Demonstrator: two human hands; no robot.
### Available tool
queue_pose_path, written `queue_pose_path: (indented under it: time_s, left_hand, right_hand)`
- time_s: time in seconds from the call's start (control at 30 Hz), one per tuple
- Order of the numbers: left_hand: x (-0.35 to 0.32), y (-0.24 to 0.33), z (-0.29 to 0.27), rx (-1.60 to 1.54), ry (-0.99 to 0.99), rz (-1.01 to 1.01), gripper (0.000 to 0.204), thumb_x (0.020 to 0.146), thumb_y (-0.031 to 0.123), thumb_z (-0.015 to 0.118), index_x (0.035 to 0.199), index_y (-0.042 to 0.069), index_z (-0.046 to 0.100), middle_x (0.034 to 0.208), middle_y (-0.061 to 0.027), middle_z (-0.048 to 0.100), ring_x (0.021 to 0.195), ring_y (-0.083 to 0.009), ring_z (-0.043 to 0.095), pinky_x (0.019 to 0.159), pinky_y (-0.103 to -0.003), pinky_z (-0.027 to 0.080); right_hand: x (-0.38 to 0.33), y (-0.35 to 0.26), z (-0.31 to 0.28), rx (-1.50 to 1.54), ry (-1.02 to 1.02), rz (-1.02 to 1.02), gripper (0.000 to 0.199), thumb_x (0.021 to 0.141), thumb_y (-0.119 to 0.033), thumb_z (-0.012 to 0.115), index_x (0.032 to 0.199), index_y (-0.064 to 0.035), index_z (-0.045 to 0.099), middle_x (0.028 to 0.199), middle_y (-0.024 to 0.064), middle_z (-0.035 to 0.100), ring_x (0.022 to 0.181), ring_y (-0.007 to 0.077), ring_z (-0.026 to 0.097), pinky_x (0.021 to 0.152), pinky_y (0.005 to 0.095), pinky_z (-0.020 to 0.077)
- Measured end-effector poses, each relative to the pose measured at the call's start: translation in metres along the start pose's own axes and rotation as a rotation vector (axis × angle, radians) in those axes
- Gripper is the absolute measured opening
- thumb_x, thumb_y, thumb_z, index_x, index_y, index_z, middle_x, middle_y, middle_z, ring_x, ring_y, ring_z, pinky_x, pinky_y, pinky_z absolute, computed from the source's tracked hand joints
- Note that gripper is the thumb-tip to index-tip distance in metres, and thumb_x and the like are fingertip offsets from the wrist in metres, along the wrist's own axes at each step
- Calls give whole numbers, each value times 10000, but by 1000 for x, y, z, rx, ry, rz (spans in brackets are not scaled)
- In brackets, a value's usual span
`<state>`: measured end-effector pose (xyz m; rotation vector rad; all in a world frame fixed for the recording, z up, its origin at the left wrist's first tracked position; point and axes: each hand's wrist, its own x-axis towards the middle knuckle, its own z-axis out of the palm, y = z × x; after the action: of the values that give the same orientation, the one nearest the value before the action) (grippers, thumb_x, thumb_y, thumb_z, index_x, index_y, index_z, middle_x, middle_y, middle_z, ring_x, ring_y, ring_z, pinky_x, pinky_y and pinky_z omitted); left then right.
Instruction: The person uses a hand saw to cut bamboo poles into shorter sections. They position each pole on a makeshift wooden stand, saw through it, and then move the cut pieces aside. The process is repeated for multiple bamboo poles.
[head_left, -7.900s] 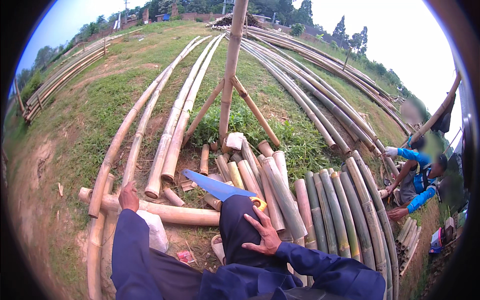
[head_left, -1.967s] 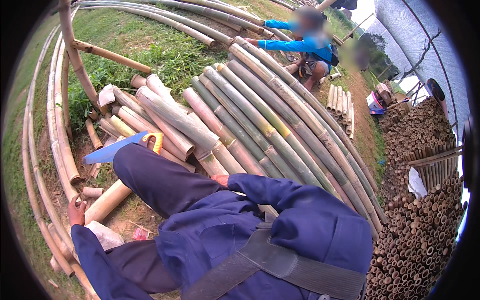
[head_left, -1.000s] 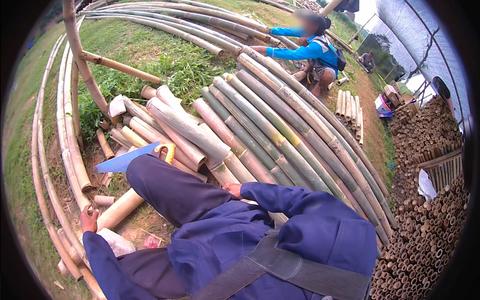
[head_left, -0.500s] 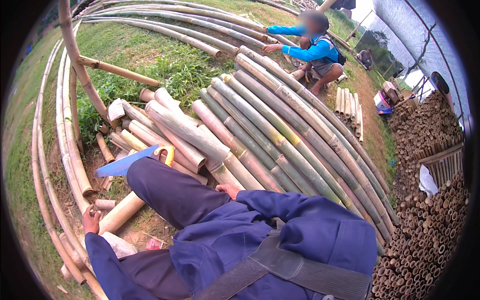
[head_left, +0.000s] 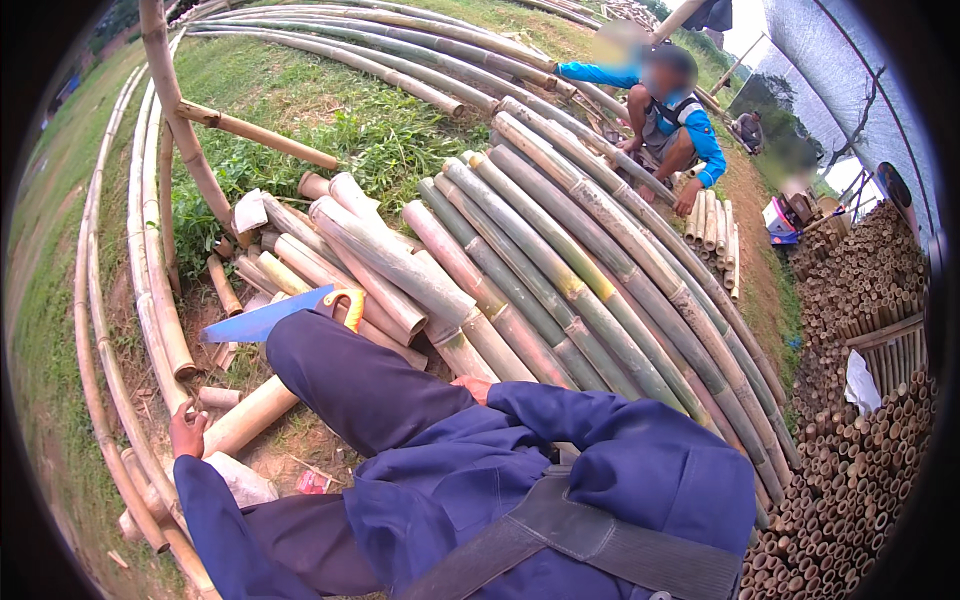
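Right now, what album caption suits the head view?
Saw beside a knee, left hand near bamboo, co-worker crouching beyond.

And the right hand (head_left: 473,388) shows only in part past the raised knee (head_left: 340,370), its fingertips tucked out of sight! Over at the left hand (head_left: 187,433), no calling whether those fingers touch the pale pole (head_left: 158,320) just ahead of them. Forward and left of the right fingers, the knee covers the lower edge of the saw (head_left: 268,318). Farther off to their right, a co-worker (head_left: 700,150) has a blurred head, another person (head_left: 747,131) sits too small to read, and the bamboo stack (head_left: 850,480) runs off the rim!
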<state>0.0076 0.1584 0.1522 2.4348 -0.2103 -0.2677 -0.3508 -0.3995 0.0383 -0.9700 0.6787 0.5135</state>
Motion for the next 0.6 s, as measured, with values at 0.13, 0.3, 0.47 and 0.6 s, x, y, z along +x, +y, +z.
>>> queue_pose_path:
  time_s: [0.13,0.3,0.47,0.6]
  left_hand:
    - [-12,20,2,28,97,34,477,891,63,720,1357,2,638,1017,-183,740,875,-213,736,800,-335,597]
    - [-31,5,-34,227,583,268,397,883,-74,594,1247,40,700,1033,-160,703,784,-209,712,734,-346,564]
    - [-76,79,-52,-139,551,-124,311,1018,125,527,1274,112,704,769,-94,728,685,-195,704,704,-355,547]
    - [-128,87,-78,-48,818,-246,364,979,183,595,1324,99,679,835,-120,752,798,-208,745,791,-355,558]
  right_hand:
    - [-16,-6,-21,-430,-145,-157,261,946,-70,716,1185,35,732,1103,94,775,925,159,714,872,319,552]
    - [-14,-58,28,-477,-247,-190,273,989,-176,702,1169,27,729,1074,75,769,975,110,690,873,283,546]
    - [-18,-123,101,-486,-142,-415,504,1048,-303,605,1449,-3,546,1324,117,650,1240,171,598,1079,318,453]
    - [-25,-154,190,-871,-295,-772,895,966,-465,677,1637,-48,255,1639,242,307,1542,351,288,1257,459,245]
